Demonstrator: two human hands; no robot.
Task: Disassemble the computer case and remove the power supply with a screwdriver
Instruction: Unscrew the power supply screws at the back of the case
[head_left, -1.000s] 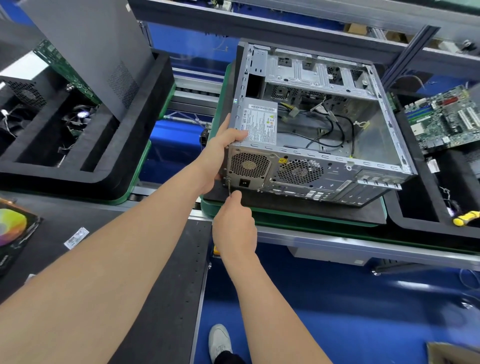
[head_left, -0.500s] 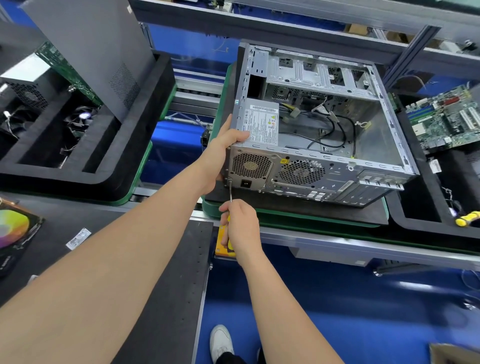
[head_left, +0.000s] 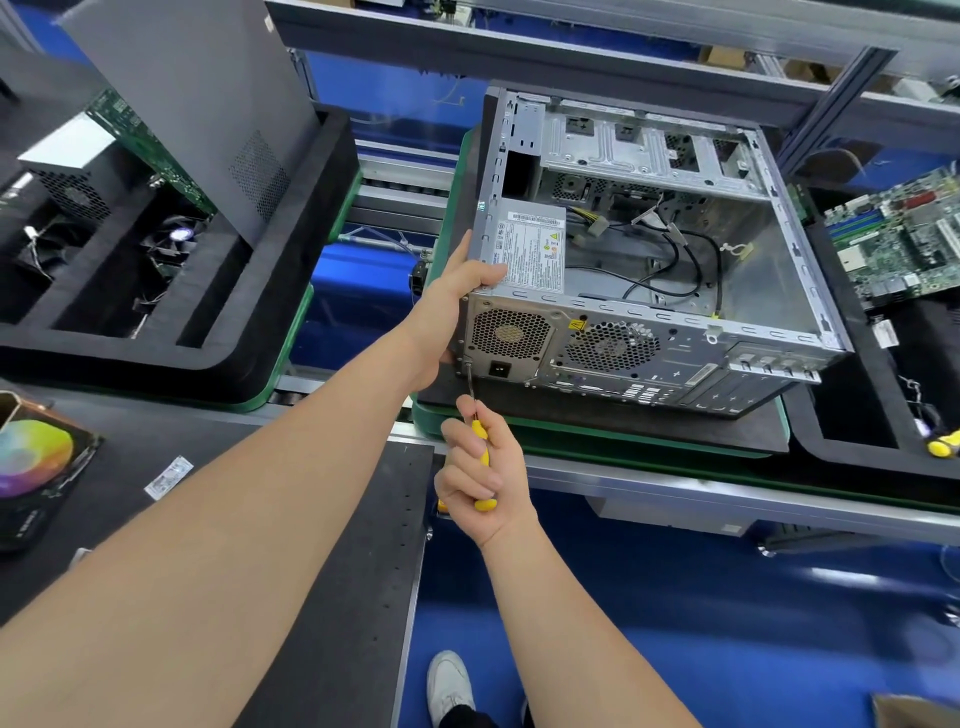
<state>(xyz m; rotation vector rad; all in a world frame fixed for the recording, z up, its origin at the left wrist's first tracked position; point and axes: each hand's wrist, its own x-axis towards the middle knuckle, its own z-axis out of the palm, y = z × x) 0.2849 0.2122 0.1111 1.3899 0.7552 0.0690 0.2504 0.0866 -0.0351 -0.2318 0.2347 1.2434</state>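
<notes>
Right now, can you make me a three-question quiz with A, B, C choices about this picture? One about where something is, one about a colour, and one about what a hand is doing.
1. Where is the screwdriver tip?
A. on a green circuit board
B. at the lower left corner of the computer case back
C. deep inside the case

2. What colour is the screwdriver's handle?
A. red
B. blue
C. yellow

3. What is the left hand doing?
A. holding the case's left edge
B. hanging free
C. holding a box

Answers:
1 B: the shaft reaches that corner, beside the power socket.
2 C: yellow shows between the right hand fingers.
3 A: its fingers curl over the edge by the power supply.
</notes>
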